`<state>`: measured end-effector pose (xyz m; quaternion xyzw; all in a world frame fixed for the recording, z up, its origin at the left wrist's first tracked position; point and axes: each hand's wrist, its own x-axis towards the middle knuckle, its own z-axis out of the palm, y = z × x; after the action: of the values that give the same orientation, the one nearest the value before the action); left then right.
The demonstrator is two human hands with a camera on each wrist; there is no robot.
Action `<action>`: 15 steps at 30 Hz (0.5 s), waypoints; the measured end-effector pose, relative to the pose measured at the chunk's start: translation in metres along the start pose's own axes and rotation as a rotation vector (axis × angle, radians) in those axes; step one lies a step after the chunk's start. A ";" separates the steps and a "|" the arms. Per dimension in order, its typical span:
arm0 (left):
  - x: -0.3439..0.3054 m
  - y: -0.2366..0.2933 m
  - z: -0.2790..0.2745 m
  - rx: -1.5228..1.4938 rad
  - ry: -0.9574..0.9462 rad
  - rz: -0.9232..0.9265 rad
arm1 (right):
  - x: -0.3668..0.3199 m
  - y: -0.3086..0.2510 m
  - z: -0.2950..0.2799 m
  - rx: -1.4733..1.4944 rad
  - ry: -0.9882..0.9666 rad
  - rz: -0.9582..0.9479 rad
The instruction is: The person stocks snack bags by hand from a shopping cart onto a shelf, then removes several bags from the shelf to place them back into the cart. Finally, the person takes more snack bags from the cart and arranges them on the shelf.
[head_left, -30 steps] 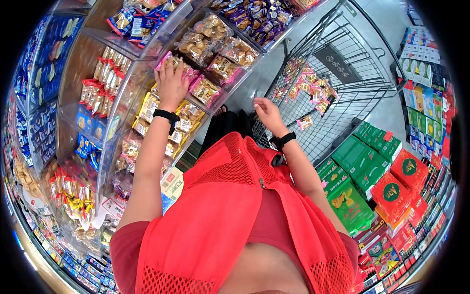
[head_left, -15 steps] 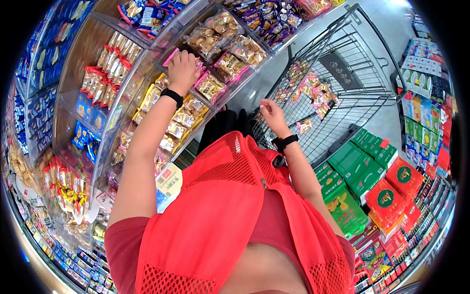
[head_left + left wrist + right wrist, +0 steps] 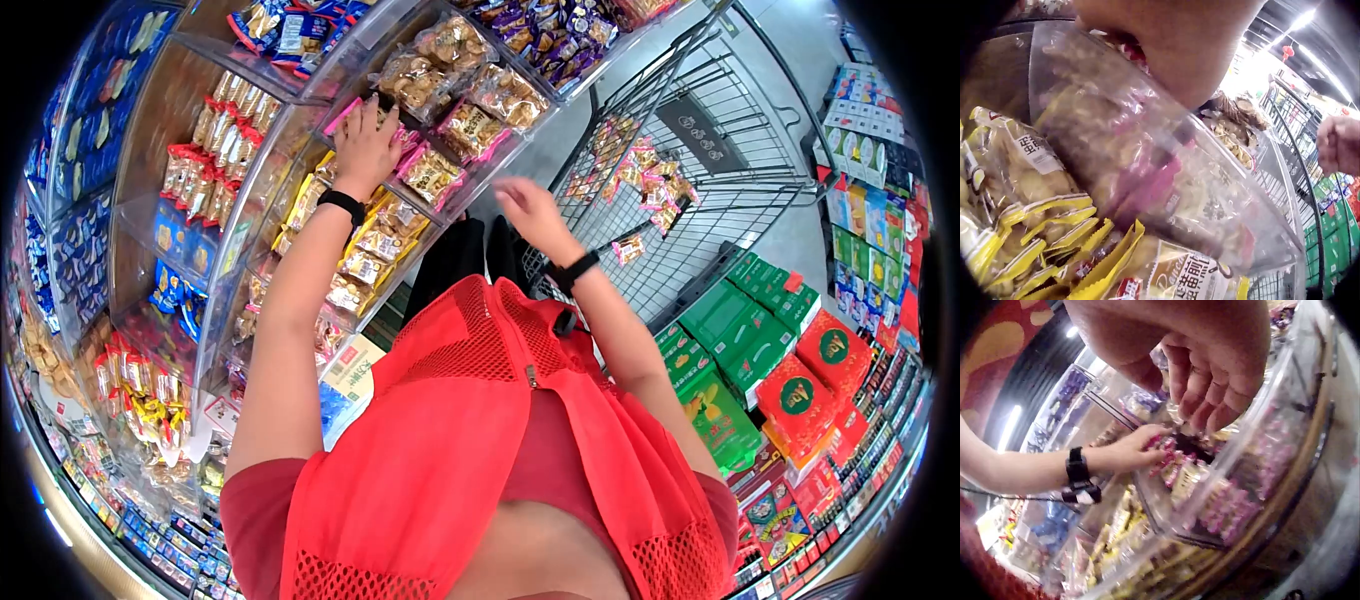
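In the head view my left hand [image 3: 366,150] reaches into a clear shelf bin and rests on pink-edged snack packets [image 3: 432,174], its fingers spread over their tops. The right wrist view shows the same left hand [image 3: 1138,449] at the packets from the side, with a dark gap just past its fingertips. My right hand [image 3: 535,212] hovers between the shelf and the wire shopping cart [image 3: 688,130], holding nothing, fingers loosely bent. In the left wrist view the bin's clear wall [image 3: 1222,175] stands below the left hand, and its fingertips are hidden.
Yellow-edged pancake packets [image 3: 378,240] fill the neighbouring bin. Bags of round biscuits [image 3: 415,80] lie beyond the pink ones. Several pink-edged packets [image 3: 660,190] are in the cart. Green cartons [image 3: 735,325] and red boxes [image 3: 800,393] stand at the right.
My left hand has stayed over the pink-edged packets; its fingers look more spread than half a second ago. The right hand has moved a little left, towards the shelf.
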<state>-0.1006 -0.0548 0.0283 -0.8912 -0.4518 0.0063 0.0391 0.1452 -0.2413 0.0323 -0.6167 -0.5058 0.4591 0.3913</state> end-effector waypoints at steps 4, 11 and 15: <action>-0.003 -0.002 0.002 -0.043 0.044 0.019 | 0.086 -0.018 0.058 -0.014 0.037 -0.259; -0.002 -0.004 0.004 -0.080 0.044 -0.005 | 0.155 -0.009 0.122 -0.108 0.105 0.137; -0.004 -0.001 -0.002 -0.075 -0.006 -0.069 | 0.156 0.008 0.139 0.045 0.140 0.228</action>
<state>-0.1032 -0.0578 0.0304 -0.8760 -0.4822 -0.0095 0.0046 0.0235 -0.0873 -0.0399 -0.6919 -0.3934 0.4677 0.3845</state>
